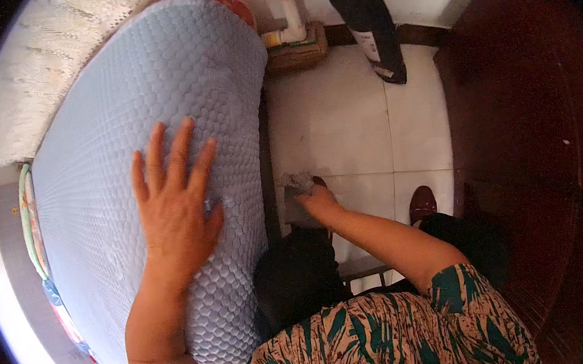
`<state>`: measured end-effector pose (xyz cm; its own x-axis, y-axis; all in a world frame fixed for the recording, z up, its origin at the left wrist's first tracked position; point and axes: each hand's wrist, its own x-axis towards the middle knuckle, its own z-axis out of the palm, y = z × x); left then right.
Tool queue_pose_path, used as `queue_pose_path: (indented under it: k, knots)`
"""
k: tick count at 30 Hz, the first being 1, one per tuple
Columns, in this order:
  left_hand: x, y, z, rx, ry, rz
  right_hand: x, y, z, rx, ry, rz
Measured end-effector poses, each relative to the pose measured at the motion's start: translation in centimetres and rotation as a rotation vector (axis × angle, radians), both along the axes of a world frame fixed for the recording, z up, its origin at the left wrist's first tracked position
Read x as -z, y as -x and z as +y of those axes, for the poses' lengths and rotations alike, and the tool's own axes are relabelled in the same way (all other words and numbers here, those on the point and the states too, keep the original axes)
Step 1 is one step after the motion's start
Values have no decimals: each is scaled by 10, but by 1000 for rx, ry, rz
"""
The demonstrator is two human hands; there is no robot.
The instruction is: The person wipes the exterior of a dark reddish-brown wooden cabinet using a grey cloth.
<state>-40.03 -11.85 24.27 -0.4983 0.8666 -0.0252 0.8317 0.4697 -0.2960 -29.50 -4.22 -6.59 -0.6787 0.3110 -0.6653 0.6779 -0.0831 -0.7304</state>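
Resting the left hand [178, 210], spread, on the pad [104, 165]; holding the right hand [320, 204] low, against a grey tuft [297, 179], cannot tell if pinching. Could rumple the pad by leaning hard.

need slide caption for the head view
Left hand spread over a quilted blue cover, right hand low beside it, above pale floor tiles.

- The bed cover [217, 70] is lying at 9 o'clock, the left hand [173, 211] resting on it.
- The right hand [319, 204] is hanging over the floor [349, 120], near centre.
- The pipe [293, 17] is standing at 12 o'clock, above a block [300, 56].
- The panel [522, 103] is standing at 3 o'clock, a shoe [423, 204] resting beside it.
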Motion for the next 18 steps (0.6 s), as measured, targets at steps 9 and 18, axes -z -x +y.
queue_pose_path:
  k: [9, 18]
  knots:
    - [-9, 32, 30, -33, -266, -186, -30, 32, -11, -675, 53, 27]
    - [-17, 30, 43, -120, -228, -284, 8, 128, 23, -27, -27, 221]
